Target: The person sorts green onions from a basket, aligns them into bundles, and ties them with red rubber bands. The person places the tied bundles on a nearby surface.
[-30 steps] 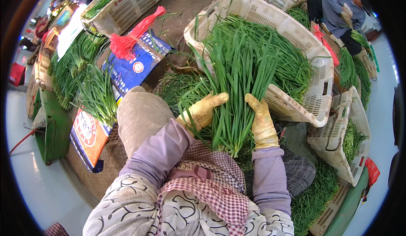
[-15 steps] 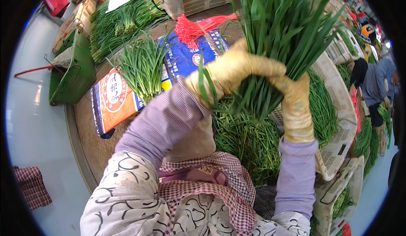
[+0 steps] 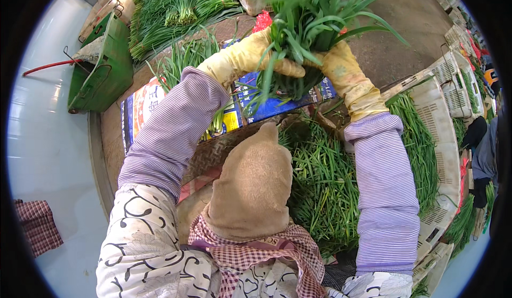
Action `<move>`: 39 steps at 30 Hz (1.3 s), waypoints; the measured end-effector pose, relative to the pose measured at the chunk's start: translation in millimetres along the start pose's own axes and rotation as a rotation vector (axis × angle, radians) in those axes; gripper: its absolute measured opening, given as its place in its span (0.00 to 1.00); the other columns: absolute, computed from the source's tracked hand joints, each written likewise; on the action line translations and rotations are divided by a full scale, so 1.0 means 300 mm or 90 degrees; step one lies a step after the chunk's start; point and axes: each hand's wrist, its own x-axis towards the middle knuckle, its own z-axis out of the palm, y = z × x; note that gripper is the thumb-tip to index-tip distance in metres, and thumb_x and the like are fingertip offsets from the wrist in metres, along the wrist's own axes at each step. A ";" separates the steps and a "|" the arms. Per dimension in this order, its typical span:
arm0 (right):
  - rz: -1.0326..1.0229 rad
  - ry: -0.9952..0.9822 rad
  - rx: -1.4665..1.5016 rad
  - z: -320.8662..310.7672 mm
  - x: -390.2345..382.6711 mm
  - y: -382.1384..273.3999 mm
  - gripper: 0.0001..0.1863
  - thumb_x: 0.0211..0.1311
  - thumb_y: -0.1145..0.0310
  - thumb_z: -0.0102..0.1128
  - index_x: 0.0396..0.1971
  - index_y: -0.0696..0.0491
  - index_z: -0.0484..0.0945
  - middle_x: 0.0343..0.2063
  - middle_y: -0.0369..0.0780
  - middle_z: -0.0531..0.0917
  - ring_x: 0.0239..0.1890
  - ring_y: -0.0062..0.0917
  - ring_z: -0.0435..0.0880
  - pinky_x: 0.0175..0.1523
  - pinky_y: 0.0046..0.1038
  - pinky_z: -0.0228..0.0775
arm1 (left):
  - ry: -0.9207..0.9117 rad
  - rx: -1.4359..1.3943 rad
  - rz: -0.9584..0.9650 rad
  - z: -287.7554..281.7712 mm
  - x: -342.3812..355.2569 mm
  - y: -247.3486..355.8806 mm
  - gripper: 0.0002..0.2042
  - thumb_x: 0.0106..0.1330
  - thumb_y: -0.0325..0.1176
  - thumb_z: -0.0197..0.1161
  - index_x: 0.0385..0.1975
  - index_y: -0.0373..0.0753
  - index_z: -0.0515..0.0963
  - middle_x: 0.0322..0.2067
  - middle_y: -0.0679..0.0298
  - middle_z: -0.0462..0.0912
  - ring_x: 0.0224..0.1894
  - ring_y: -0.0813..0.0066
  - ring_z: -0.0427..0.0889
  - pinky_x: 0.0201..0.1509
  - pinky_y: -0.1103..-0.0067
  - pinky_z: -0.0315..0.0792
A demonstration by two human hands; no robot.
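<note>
Both my hands wear yellowish gloves and close around a thick bunch of garlic chives [image 3: 312, 18], lifted in front of me above the board. My left hand [image 3: 266, 58] wraps it from the left, fingers across its near side. From the right, my right hand [image 3: 346, 74] grips the same bunch; its fingers are partly hidden by leaves. Some leaves flop outward and blur. Below lies a blue and orange printed bag [image 3: 266, 103], with a smaller bunch of chives [image 3: 186, 58] on its left part. Red ties [image 3: 262, 20] show just behind my left glove.
A heap of loose green leaves [image 3: 325, 186] lies near my lap, right of my brown-covered knee [image 3: 253, 175]. White crates [image 3: 432, 132] with chives line the right. A green bin [image 3: 104, 66] stands at left; laid-out chives [image 3: 181, 12] are behind. A person [image 3: 485, 148] sits far right.
Both hands have carried the bunch leftward and farther from me, still gripping it. Its leaves, upright before, now splay and droop. The view has shifted, showing more of my knee.
</note>
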 end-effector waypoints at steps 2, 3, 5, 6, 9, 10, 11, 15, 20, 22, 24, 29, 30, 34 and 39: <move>-0.073 -0.014 -0.044 0.003 0.026 0.034 0.19 0.53 0.71 0.70 0.46 0.59 0.81 0.39 0.43 0.87 0.42 0.26 0.85 0.49 0.26 0.76 | 0.016 0.097 0.039 -0.014 0.028 -0.058 0.27 0.49 0.36 0.80 0.51 0.42 0.79 0.42 0.65 0.85 0.45 0.75 0.81 0.53 0.74 0.75; -0.039 -0.008 0.054 0.006 0.040 0.046 0.17 0.55 0.71 0.68 0.45 0.59 0.81 0.38 0.42 0.87 0.43 0.26 0.85 0.48 0.26 0.76 | 0.008 0.055 -0.002 -0.021 0.035 -0.075 0.28 0.49 0.36 0.80 0.52 0.43 0.79 0.43 0.64 0.85 0.47 0.73 0.81 0.54 0.72 0.74; 0.036 0.010 0.092 0.003 0.067 0.062 0.17 0.58 0.71 0.67 0.46 0.60 0.80 0.39 0.40 0.86 0.43 0.26 0.84 0.47 0.27 0.76 | 0.066 0.067 0.060 -0.018 0.051 -0.095 0.29 0.49 0.35 0.80 0.54 0.42 0.78 0.45 0.62 0.85 0.49 0.71 0.80 0.56 0.72 0.74; 0.049 0.012 0.049 -0.002 0.081 0.066 0.18 0.59 0.71 0.67 0.49 0.60 0.79 0.41 0.40 0.85 0.43 0.25 0.83 0.46 0.27 0.76 | 0.095 0.018 0.104 -0.013 0.054 -0.101 0.29 0.49 0.35 0.80 0.53 0.42 0.78 0.46 0.62 0.84 0.50 0.71 0.80 0.56 0.72 0.73; 0.035 0.014 -0.046 0.004 0.111 0.069 0.20 0.60 0.70 0.68 0.52 0.59 0.77 0.42 0.40 0.85 0.43 0.25 0.82 0.45 0.28 0.76 | 0.083 -0.045 -0.002 -0.006 0.052 -0.108 0.30 0.48 0.34 0.81 0.54 0.41 0.78 0.47 0.62 0.84 0.52 0.69 0.80 0.57 0.72 0.73; 0.016 0.017 -0.075 0.001 0.119 0.061 0.21 0.60 0.70 0.68 0.52 0.59 0.77 0.42 0.40 0.85 0.43 0.26 0.83 0.45 0.29 0.76 | 0.089 -0.038 0.019 -0.007 0.053 -0.109 0.31 0.48 0.34 0.81 0.54 0.41 0.78 0.48 0.63 0.84 0.52 0.69 0.79 0.58 0.72 0.73; -0.130 0.021 -0.122 -0.003 0.119 0.051 0.22 0.61 0.65 0.68 0.53 0.58 0.77 0.42 0.41 0.86 0.44 0.27 0.83 0.47 0.29 0.75 | 0.088 -0.001 0.040 -0.011 0.058 -0.108 0.31 0.47 0.34 0.81 0.54 0.41 0.77 0.48 0.63 0.84 0.52 0.69 0.79 0.58 0.72 0.72; -0.053 -0.042 -0.714 -0.096 0.110 -0.059 0.25 0.64 0.56 0.63 0.54 0.56 0.77 0.48 0.42 0.84 0.49 0.27 0.81 0.54 0.27 0.72 | 0.125 0.066 0.167 -0.006 0.088 -0.091 0.31 0.46 0.34 0.82 0.53 0.42 0.77 0.47 0.64 0.83 0.53 0.69 0.79 0.59 0.72 0.72; -0.162 -0.018 -0.728 -0.054 0.171 -0.156 0.19 0.57 0.59 0.64 0.46 0.52 0.80 0.42 0.43 0.85 0.46 0.30 0.83 0.52 0.30 0.73 | 0.089 -0.094 0.231 0.011 0.146 -0.043 0.33 0.48 0.19 0.77 0.57 0.37 0.72 0.49 0.64 0.80 0.49 0.77 0.78 0.54 0.76 0.75; -0.194 -0.057 -0.807 -0.029 0.199 -0.201 0.18 0.56 0.59 0.63 0.44 0.52 0.81 0.41 0.43 0.85 0.45 0.31 0.83 0.52 0.30 0.74 | 0.041 -0.173 0.185 0.021 0.160 -0.029 0.32 0.49 0.18 0.75 0.58 0.38 0.72 0.49 0.63 0.80 0.48 0.75 0.79 0.54 0.75 0.76; -0.219 -0.089 -0.862 -0.005 0.215 -0.243 0.16 0.56 0.60 0.62 0.41 0.53 0.82 0.39 0.43 0.85 0.44 0.32 0.84 0.52 0.31 0.74 | 0.039 -0.287 0.132 0.039 0.163 -0.021 0.31 0.50 0.18 0.74 0.57 0.37 0.72 0.48 0.63 0.81 0.48 0.73 0.80 0.53 0.74 0.77; -0.251 -0.134 -0.958 -0.004 0.173 -0.340 0.12 0.54 0.62 0.61 0.35 0.53 0.83 0.34 0.43 0.86 0.42 0.35 0.84 0.51 0.32 0.74 | 0.113 -0.440 0.113 0.094 0.186 0.010 0.24 0.51 0.17 0.70 0.50 0.37 0.77 0.41 0.64 0.83 0.42 0.71 0.83 0.44 0.73 0.80; -0.258 -0.140 -0.972 -0.019 0.152 -0.362 0.12 0.54 0.63 0.60 0.34 0.53 0.83 0.34 0.43 0.86 0.42 0.36 0.84 0.51 0.32 0.74 | 0.128 -0.462 0.105 0.104 0.190 0.023 0.22 0.51 0.17 0.71 0.48 0.37 0.78 0.40 0.64 0.84 0.40 0.71 0.83 0.42 0.73 0.80; -0.248 -0.138 -1.025 -0.109 0.037 -0.451 0.10 0.53 0.64 0.59 0.29 0.53 0.85 0.30 0.43 0.86 0.40 0.38 0.85 0.51 0.33 0.74 | 0.166 -0.412 0.063 0.150 0.220 0.111 0.16 0.50 0.18 0.69 0.41 0.37 0.81 0.33 0.67 0.85 0.31 0.73 0.83 0.34 0.76 0.77; -0.211 -0.067 -1.060 -0.272 -0.153 -0.526 0.09 0.53 0.66 0.59 0.28 0.54 0.85 0.29 0.43 0.86 0.39 0.39 0.85 0.50 0.33 0.75 | 0.146 -0.318 0.119 0.233 0.242 0.290 0.20 0.47 0.20 0.72 0.43 0.37 0.81 0.35 0.67 0.85 0.36 0.75 0.82 0.41 0.77 0.76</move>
